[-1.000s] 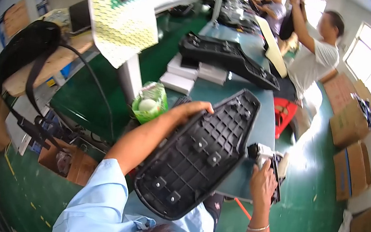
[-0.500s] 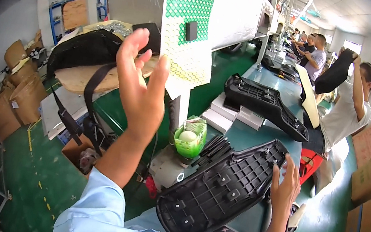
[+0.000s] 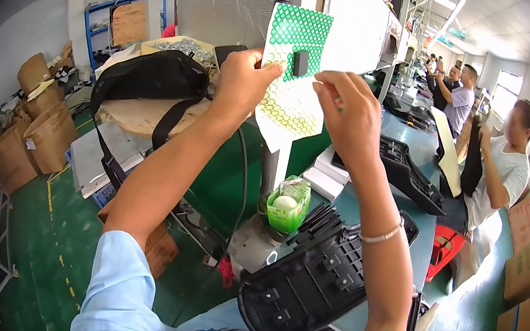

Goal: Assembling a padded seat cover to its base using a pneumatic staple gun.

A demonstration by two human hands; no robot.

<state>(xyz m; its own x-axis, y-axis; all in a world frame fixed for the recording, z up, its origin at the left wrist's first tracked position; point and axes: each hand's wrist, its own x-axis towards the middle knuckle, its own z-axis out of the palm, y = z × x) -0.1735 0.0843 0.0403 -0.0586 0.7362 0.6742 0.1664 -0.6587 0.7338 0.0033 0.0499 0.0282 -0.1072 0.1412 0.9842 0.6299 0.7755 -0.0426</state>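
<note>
Sheet (image 3: 290, 104) with a green and yellow pattern hangs upright before a white post (image 3: 283, 161), a small black block (image 3: 300, 63) on its face. Left hand (image 3: 241, 85) grips its left edge, thumb in front; right hand (image 3: 354, 117) has fingertips together by its right edge, whether clamped on anything I cannot tell. Below, a black seat base (image 3: 303, 289) lies near a green bag (image 3: 284, 222).

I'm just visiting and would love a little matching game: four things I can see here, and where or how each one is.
1. Sheet
2. Packet
3. Bag
4. Stool

A. Lying on a wooden board
B. Red
C. Between the left hand and right hand
D. Bright green, with a pale round thing in its top

Pairs: 1-C, 2-D, 3-A, 4-B
</note>
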